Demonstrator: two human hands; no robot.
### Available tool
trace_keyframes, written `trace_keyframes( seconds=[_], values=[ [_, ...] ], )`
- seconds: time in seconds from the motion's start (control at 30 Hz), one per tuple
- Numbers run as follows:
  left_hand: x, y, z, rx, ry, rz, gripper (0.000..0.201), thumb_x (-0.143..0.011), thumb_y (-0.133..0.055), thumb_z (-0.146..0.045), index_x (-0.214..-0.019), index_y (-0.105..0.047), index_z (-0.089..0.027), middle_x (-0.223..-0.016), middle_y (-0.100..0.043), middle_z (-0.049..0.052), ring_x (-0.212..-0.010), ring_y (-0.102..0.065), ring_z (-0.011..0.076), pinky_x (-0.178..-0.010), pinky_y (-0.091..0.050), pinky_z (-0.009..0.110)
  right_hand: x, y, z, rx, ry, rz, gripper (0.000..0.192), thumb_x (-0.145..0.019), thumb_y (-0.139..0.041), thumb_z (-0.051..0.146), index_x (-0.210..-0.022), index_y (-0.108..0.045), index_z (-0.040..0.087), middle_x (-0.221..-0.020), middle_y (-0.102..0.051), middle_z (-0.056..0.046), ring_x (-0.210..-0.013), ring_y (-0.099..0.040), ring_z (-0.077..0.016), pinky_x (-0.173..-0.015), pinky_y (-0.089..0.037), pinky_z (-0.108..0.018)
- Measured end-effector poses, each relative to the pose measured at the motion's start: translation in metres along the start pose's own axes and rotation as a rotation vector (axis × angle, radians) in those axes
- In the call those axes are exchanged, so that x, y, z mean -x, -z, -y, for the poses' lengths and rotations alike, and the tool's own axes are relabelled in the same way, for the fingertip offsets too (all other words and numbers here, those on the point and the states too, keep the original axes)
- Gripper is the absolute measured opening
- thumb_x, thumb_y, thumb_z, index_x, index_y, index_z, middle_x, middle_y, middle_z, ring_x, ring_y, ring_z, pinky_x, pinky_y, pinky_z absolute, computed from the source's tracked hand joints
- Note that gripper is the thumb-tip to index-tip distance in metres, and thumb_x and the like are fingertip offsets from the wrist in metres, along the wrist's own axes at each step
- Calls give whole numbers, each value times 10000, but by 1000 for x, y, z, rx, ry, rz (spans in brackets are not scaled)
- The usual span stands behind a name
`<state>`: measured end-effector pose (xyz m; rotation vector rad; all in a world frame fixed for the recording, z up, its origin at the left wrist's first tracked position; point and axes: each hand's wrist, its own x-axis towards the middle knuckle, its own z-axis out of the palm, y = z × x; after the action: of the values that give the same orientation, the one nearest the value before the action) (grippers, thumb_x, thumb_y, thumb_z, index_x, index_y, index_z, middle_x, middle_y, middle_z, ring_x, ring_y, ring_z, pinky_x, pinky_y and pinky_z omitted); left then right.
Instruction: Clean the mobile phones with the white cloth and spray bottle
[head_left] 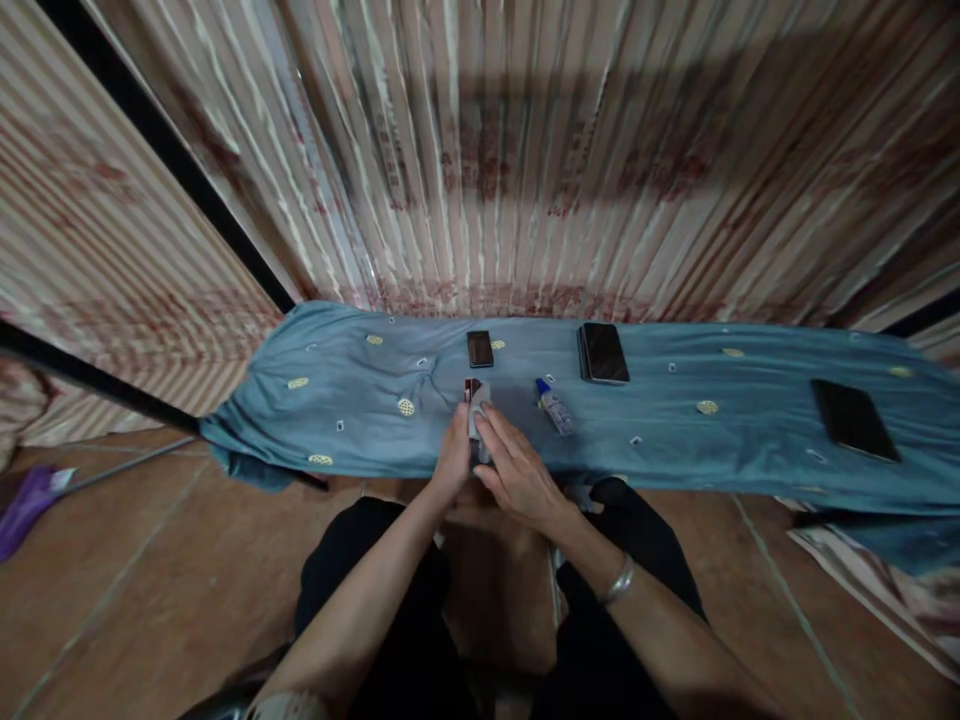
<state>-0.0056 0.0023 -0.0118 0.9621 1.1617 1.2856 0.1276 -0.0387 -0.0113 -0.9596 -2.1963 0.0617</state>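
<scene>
You have a small grey object (481,396) between your two hands, in front of your body and at the near side of the blue cloth (360,400). Its far end, dark red and black, projects past the fingertips; the near portion is partly covered by the hands, so its full shape cannot be determined.

Markings: the bottle (554,407) ahead and to the right of your right hand has a blue cap and a pale body with printing, too small and blurred to read. Any lettering on the held object is likewise unreadable. The cloth bears yellow oval motifs and small pale outlined figures.

Your left hand (452,450) is closed around the left side of the grey object, grasping it. Your right hand (517,475) is partly open, its fingers nearly straight and slanting across the right side, fingertips in contact; whether it also grips, you cannot be told from this view. A silver bracelet (621,579) sits at your right wrist.

Just beyond the hands lies a small dark square item (480,349). Farther ahead, to the right of your right hand and past the bottle, lies a thick black case (603,352). Well apart, far to that hand's right, a flat black rectangle (855,418) rests on the cloth.
</scene>
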Motion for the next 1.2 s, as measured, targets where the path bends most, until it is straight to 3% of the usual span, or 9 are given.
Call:
trace_keyframes(
  seconds=[0.17, 0.27, 0.57, 0.83, 1.0, 1.2],
  values=[
    [10, -5, -4, -235, -90, 50, 372, -954, -488, -410, -1115, -697, -147, -1187, -705, 119, -1201, -598, 264, -1150, -352, 394, -4, 14, -12, 90, -39, -71, 754, -952, -396, 97, -1612, -42, 185, -1628, -302, -157, -1512, -284, -283, -1191, -386, -520],
    [13, -8, -6, -308, -67, 57, 338, -946, -510, -373, -1110, -697, -145, -1160, -710, 124, -1133, -621, 273, -1106, -395, 410, -4, 18, -16, 97, -51, -79, 775, -900, -359, 22, -1610, -92, 179, -1630, -305, -143, -1525, -247, -271, -1208, -361, -524],
    [5, -4, -2, -221, -53, 65, 379, -930, -526, -461, -1065, -710, -159, -1144, -724, 115, -1171, -617, 263, -1123, -378, 380, 4, 6, -6, -53, -75, -41, 808, -875, -349, -3, -1609, -92, 214, -1652, -261, -96, -1516, -277, -248, -1214, -371, -489],
    [13, -7, -4, -233, -83, 157, 531, -864, -534, -611, -1114, -678, -166, -1149, -718, 117, -1138, -624, 285, -1069, -424, 418, 4, 6, -2, -342, -274, -48, 665, -1001, -365, 233, -1609, -95, 251, -1669, -212, -24, -1537, -206, -205, -1261, -256, -456],
    [18, -9, -8, -193, -11, 226, 565, -780, -633, -645, -1066, -692, -161, -1017, -739, 93, -1102, -636, 302, -1040, -448, 429, 3, 8, -14, -491, -444, -92, 571, -1026, -346, 402, -1571, -301, 241, -1624, -333, -24, -1506, -301, -193, -1261, -250, -424],
    [14, -11, -1, 115, 159, 267, 666, -699, -737, -621, -1147, -696, -131, -1084, -756, 108, -1127, -656, 320, -1044, -465, 442, 3, 2, -28, -615, -681, -148, 637, -975, -383, 613, -1458, -514, 219, -1526, -495, -65, -1440, -431, -217, -1239, -285, -426]
  ],
)
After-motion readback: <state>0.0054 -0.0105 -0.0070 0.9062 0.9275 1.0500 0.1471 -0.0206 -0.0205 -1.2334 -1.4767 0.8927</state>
